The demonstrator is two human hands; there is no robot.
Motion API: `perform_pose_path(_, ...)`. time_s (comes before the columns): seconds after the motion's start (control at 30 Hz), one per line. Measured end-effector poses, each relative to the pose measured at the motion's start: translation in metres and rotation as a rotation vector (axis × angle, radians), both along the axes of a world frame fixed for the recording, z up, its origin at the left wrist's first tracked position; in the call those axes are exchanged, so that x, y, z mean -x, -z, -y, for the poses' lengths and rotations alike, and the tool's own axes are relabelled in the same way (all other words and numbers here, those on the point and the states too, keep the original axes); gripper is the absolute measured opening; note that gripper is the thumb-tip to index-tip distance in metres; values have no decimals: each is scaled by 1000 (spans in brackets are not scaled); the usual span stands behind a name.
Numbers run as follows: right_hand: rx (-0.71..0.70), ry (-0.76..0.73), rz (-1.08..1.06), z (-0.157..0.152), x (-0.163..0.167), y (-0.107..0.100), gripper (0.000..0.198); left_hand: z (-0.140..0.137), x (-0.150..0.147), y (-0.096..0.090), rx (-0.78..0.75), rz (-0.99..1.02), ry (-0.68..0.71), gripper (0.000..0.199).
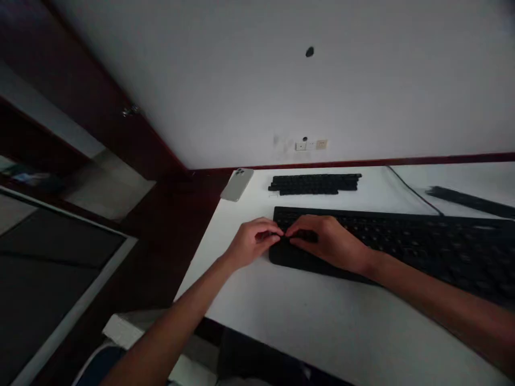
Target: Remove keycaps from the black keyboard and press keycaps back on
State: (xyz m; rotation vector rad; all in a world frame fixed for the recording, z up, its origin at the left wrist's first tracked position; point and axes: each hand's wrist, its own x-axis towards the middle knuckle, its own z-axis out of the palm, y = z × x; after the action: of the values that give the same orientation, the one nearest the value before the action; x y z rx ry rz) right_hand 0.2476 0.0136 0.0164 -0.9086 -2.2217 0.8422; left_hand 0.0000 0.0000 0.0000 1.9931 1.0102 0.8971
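Note:
A long black keyboard (386,228) lies across the white desk. Over its left end my left hand (257,241) and my right hand (325,241) meet, fingertips almost touching. Each hand is closed in a thumb-and-finger pinch. Between the fingertips is a small black piece (285,237), possibly a keycap, dark against the keyboard and hard to make out. My right hand hides some of the keys behind it. Just beyond the keyboard, black keycaps (316,184) are laid out in close rows on the desk.
A phone (237,185) rests face down at the desk's back left corner. A long black strip (470,201) lies at the back right. The keyboard's cable (414,192) runs toward the wall, which has sockets (311,145). The desk's left edge drops to a dark floor.

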Motion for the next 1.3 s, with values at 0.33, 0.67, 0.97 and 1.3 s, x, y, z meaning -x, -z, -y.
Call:
perform_pose_path(0.33,-44,-45,-6,1,1,2,14,3,0,-8,56,12,-13,14)
perform_pose_path(0.67,-110,-114,27,1,-1,6,14,4,0,-9,66,-31,-9,11)
perform_pose_path(0.97,-152,-136,24,1,0,6,14,3,3,-8,37,-48,-5,11)
perform_pose_path(1.3,-335,-131,106,7,0,4,20,-1,5,-7,-23,-20,-41,12)
